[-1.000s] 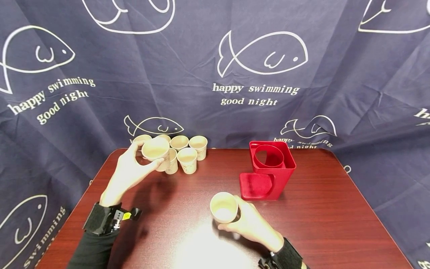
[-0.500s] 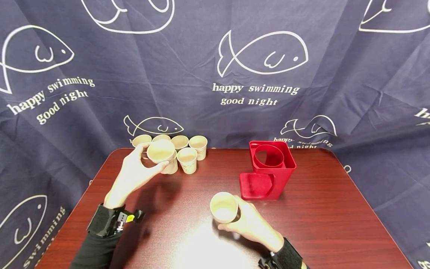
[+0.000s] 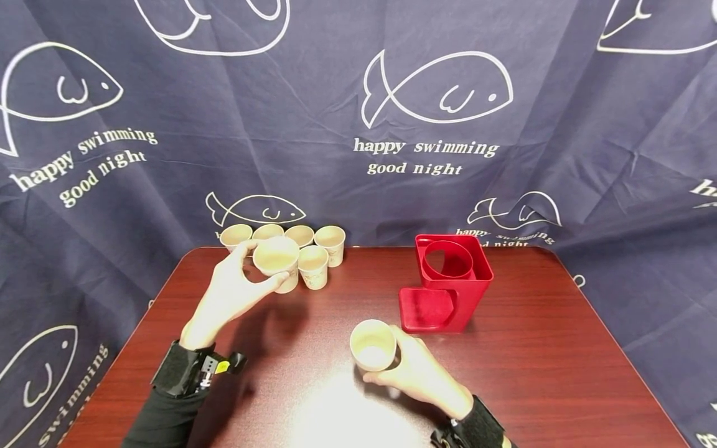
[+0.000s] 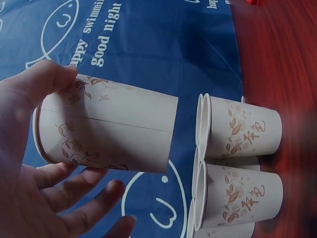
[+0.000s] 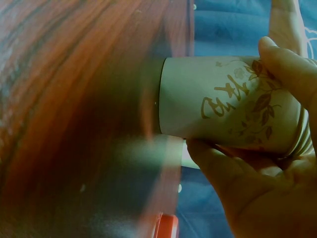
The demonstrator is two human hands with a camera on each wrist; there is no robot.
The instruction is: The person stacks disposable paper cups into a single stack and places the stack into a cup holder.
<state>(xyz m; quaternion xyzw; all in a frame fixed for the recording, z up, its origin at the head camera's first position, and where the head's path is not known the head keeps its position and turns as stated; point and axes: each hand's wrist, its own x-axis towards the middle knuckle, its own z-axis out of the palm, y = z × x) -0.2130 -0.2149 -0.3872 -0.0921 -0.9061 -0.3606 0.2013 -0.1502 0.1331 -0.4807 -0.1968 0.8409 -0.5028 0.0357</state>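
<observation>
My left hand holds a white paper cup near its rim, thumb on one side and fingers on the other. The cup is upright, raised over a group of paper cups at the table's back left, and hides part of one in the head view. In the left wrist view a gap separates it from the two nearest standing cups. Near the table's middle front, my right hand grips another paper cup upright, its base close over the wood. Several rim lines show on it in the right wrist view.
A red plastic holder stands at the back right, with a round ring at its top and a flat tray on its left. Behind the reddish wooden table hangs a dark blue cloth printed with fish.
My left hand has moved to the right with its paper cup, uncovering the cups at the far left of the group. The right hand and its cup stay in place.
</observation>
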